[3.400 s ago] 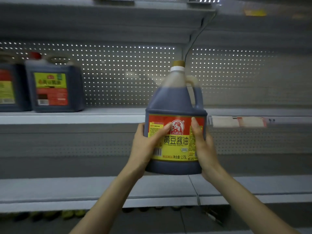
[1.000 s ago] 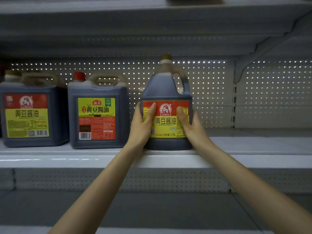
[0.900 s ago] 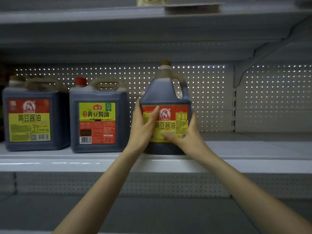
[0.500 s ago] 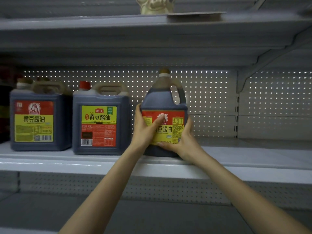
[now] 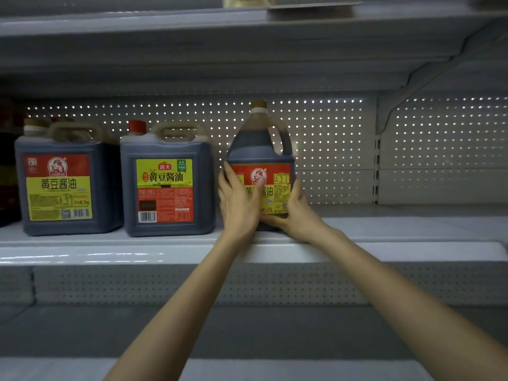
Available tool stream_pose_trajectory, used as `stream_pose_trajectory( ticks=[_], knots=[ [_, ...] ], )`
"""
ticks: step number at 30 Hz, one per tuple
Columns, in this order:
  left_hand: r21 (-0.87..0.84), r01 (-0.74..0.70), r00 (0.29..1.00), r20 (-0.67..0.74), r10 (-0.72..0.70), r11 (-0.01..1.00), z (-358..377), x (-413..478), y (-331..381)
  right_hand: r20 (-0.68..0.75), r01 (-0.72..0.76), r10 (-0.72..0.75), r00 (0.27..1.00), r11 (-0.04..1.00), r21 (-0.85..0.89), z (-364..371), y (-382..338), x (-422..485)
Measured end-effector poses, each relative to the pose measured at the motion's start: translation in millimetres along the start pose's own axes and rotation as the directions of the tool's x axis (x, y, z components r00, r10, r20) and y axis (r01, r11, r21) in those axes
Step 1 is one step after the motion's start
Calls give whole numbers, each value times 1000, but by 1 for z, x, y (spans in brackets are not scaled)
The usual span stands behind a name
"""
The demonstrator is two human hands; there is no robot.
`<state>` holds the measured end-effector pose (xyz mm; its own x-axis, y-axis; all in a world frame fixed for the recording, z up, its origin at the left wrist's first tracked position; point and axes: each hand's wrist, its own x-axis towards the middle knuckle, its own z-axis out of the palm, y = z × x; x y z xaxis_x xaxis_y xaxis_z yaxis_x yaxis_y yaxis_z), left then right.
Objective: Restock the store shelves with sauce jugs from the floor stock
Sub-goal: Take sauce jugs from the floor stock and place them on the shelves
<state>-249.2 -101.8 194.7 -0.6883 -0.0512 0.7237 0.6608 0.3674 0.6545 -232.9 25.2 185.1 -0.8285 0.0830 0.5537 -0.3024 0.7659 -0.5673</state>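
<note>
A dark sauce jug (image 5: 261, 149) with a tan cap and a red and yellow label stands on the middle shelf (image 5: 398, 229), turned slightly to the right. My left hand (image 5: 239, 200) grips its left side, thumb across the label. My right hand (image 5: 291, 213) holds its lower right corner, with the thumb under the label's bottom edge. To the left stand two larger square jugs: one with a red cap (image 5: 166, 182) right beside my left hand, and one with a pale cap (image 5: 63, 182) further left.
A pegboard back wall (image 5: 330, 149) closes the shelf behind the jugs. A bracket upright (image 5: 377, 166) divides the bay on the right. An upper shelf (image 5: 247, 37) hangs close above, with a pale object (image 5: 247, 0) on it. A lower shelf (image 5: 82, 325) lies below my arms.
The jug went from held in the air onto the middle shelf, then back and slightly rightward. My right hand slid down from the label's side to the jug's lower corner.
</note>
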Motion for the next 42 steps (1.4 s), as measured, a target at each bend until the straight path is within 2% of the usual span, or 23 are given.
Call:
stream_pose_trajectory(
  ticks=[2,6,12,16,21,24,27,31,34,42],
  knots=[
    [28,-79,997,24,78,996,-2,-13,3,-8,38,-40,999,986,-163,-12,5,-11],
    [93,-247,967,83,239,965,-2,-27,6,-67,-28,-2,998,899,-436,-39,22,-35],
    [224,-426,897,235,376,877,21,-35,11,-250,-184,29,968,758,-625,-71,49,-72],
    [245,-531,837,304,456,811,46,-46,22,-351,-289,56,935,695,-659,-97,67,-110],
    [180,-628,751,394,530,757,82,-72,50,-448,-431,129,885,593,-681,-135,79,-166],
    [125,-677,696,428,576,725,105,-93,71,-494,-510,173,852,489,-708,-167,88,-200],
    [92,-690,675,439,593,718,128,-107,87,-526,-569,218,822,349,-744,-201,96,-236],
    [77,-695,654,479,585,715,161,-127,112,-595,-658,289,750,228,-718,-250,108,-289],
    [32,-714,621,488,613,699,187,-148,130,-659,-729,327,677,176,-662,-285,120,-331],
    [-45,-755,518,571,637,654,257,-221,173,-729,-802,406,551,17,-597,-350,154,-434]
  ],
)
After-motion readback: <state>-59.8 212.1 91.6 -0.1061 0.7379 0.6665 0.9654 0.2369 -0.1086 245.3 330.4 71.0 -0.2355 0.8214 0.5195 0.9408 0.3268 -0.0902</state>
